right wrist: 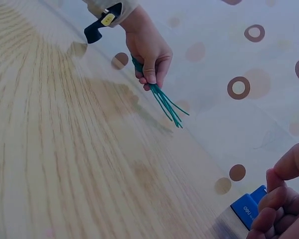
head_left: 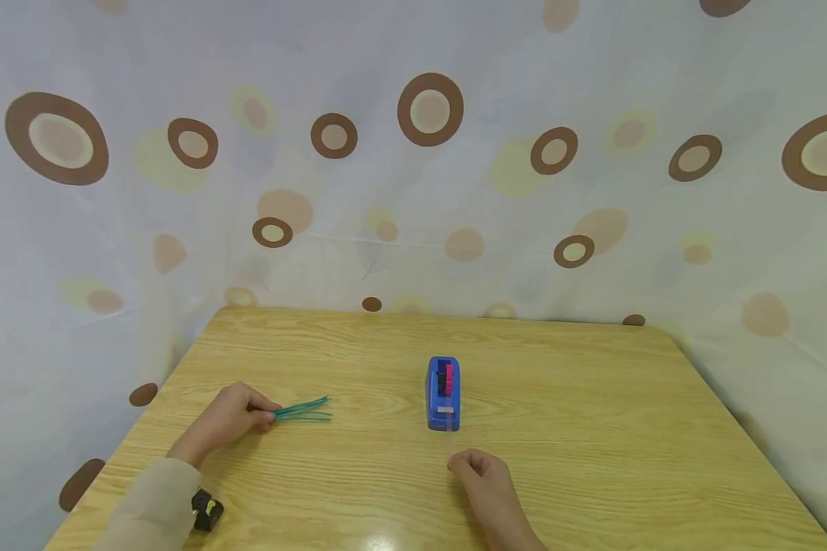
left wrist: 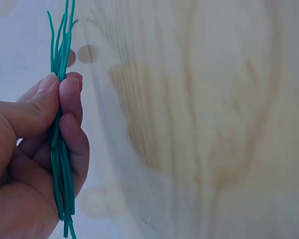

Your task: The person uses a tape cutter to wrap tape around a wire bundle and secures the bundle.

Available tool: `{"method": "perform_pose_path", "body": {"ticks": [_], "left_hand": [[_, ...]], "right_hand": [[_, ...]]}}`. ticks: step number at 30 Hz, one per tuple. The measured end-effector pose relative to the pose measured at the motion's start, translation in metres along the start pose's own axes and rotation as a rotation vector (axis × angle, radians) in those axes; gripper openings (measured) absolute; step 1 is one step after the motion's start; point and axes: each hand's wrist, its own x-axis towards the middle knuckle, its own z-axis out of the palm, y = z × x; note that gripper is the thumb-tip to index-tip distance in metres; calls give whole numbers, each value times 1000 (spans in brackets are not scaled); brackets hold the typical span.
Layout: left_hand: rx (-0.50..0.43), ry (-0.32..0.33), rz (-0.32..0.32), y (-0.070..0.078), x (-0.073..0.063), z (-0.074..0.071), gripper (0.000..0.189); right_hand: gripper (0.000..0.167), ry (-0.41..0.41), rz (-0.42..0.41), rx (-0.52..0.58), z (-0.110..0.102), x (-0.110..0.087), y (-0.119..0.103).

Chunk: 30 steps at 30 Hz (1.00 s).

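My left hand [head_left: 230, 417] grips a bundle of thin green wires [left wrist: 64, 184] between thumb and fingers, over the left part of the table. Their loose ends point right in the head view and fan out slightly. In front of the middle of the table stands a blue tape dispenser [head_left: 444, 422] with a pink tape core [head_left: 449, 380]. A faint strip of clear tape [head_left: 449, 441] runs from its front edge toward me. My right hand [head_left: 485, 486] pinches the end of that strip between thumb and forefinger, just short of the dispenser.
The wood-grain table [head_left: 593, 428] reaches back to a pale curtain [head_left: 386, 184] with brown and beige circles, which also hangs along both sides. A black camera mount [head_left: 208, 511] sits at the left sleeve [head_left: 153, 501].
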Motion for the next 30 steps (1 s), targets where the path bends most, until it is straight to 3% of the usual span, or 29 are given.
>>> {"method": "perform_pose_path", "body": {"ticks": [7, 14, 30], "left_hand": [[32, 69, -21, 12, 0, 7, 10], [-86, 1, 6, 27, 1, 13, 10], [-123, -22, 8, 44, 7, 32, 4]], "right_hand": [[24, 10, 9, 0, -1, -1, -3], [25, 6, -1, 16, -1, -3, -3], [25, 1, 12, 28, 0, -4, -6]]}}
